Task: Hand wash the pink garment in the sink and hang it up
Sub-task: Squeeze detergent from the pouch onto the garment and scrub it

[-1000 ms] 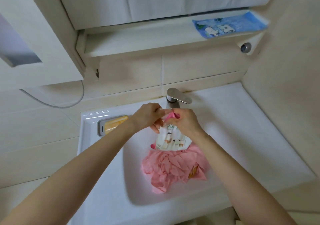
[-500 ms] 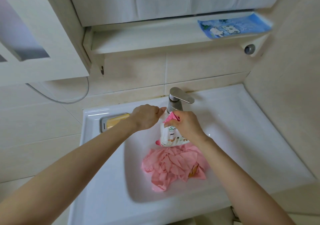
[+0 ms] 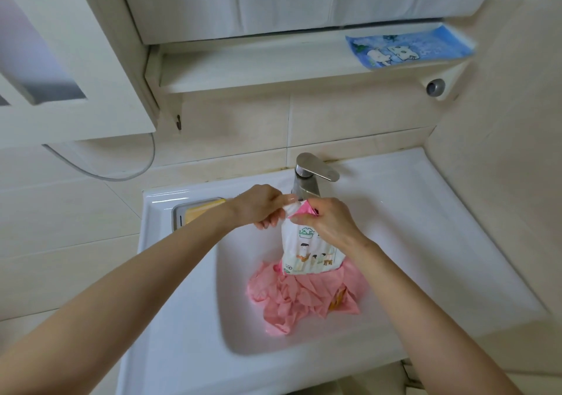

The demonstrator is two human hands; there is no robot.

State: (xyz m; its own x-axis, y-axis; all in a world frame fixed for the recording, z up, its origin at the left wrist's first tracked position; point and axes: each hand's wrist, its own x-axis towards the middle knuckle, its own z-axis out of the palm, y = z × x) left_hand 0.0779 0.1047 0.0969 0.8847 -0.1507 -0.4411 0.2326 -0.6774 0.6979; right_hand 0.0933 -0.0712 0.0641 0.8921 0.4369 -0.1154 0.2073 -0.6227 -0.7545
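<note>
The white sink (image 3: 182,303) takes most of the view. The pink garment (image 3: 298,297) lies crumpled in its basin, toward the right side. Above the garment, a printed pouch (image 3: 307,251) is held upright. The left hand (image 3: 258,206) pinches the white top corner of the pouch, and the right hand (image 3: 331,224) grips its pink top edge. Just behind the hands stands the faucet (image 3: 310,178). A yellow soap (image 3: 200,212) rests on the rim at the left.
</note>
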